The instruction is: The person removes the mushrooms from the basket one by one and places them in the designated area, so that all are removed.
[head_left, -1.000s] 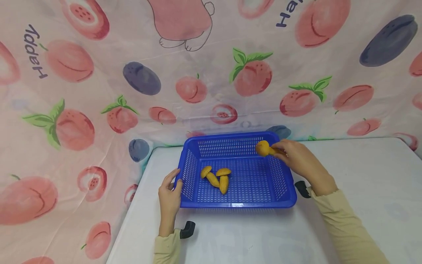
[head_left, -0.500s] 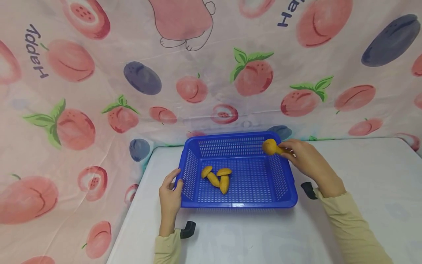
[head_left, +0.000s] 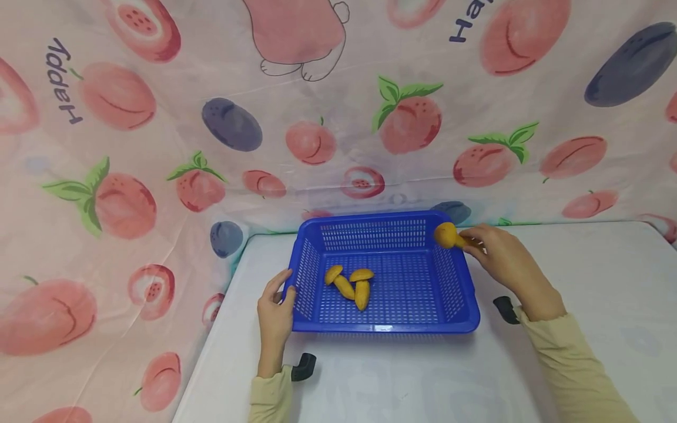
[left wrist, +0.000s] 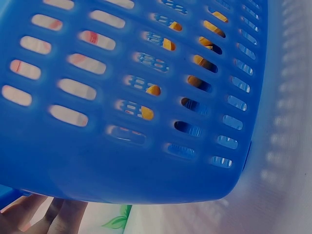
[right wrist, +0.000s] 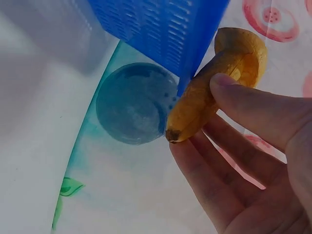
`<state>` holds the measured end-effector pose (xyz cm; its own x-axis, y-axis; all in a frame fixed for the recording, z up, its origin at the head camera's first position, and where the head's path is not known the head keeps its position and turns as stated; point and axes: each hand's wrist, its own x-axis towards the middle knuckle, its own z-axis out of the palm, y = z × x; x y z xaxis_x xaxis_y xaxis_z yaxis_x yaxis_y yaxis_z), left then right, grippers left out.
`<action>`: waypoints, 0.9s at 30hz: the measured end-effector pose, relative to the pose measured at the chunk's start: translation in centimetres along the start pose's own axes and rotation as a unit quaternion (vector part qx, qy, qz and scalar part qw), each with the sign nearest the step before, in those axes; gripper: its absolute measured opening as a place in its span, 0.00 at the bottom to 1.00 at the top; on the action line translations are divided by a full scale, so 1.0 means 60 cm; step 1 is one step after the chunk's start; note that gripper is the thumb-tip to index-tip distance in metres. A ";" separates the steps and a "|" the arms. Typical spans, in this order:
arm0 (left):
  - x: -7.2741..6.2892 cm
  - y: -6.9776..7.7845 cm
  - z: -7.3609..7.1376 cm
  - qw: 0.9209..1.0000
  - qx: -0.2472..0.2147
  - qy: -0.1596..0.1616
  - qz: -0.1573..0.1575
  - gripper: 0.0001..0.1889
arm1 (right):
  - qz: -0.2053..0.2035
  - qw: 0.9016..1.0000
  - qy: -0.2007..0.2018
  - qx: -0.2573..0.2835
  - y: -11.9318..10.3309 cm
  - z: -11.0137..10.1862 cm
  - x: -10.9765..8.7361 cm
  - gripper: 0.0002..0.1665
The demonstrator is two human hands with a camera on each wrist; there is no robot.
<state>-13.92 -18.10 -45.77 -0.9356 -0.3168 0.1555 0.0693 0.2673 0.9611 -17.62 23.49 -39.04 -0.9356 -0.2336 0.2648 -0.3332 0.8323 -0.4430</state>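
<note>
A blue plastic basket with slotted walls stands on the white table. Two yellow mushrooms, one tilted and one nearly upright in view, lie close together on its floor, left of the middle. My left hand holds the basket's left rim; the left wrist view shows mostly the basket's outer wall. Above the back right corner of the rim, my right hand pinches a third yellow mushroom by its stem between thumb and fingers. Its round cap points left, over the basket.
Behind the table hangs a pink cloth printed with fruit, close to the basket's back side. A black strap mount sits at the left wrist, and another black mount at the right wrist.
My right hand has moved to the right with the mushroom, from over the basket's inside toward its back right corner. The left hand stays on the rim, and both mushrooms inside lie as before.
</note>
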 end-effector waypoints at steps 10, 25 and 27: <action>-0.001 0.001 0.000 1.000 0.003 0.002 0.007 0.19 | 0.028 1.000 0.000 0.002 0.018 0.001 -0.008 0.19; -0.002 0.002 0.000 1.000 0.004 -0.002 0.001 0.19 | 0.065 0.998 0.006 0.021 0.035 0.001 -0.019 0.18; -0.002 0.002 0.000 1.000 0.002 -0.002 -0.001 0.19 | 0.064 0.998 0.010 0.021 0.036 0.000 -0.020 0.18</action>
<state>-13.78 -18.06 -45.69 -0.9372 -0.3139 0.1523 0.0654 0.2707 0.9604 -17.22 25.58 -40.31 -0.9682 -0.1165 0.2214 -0.2167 0.8328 -0.5095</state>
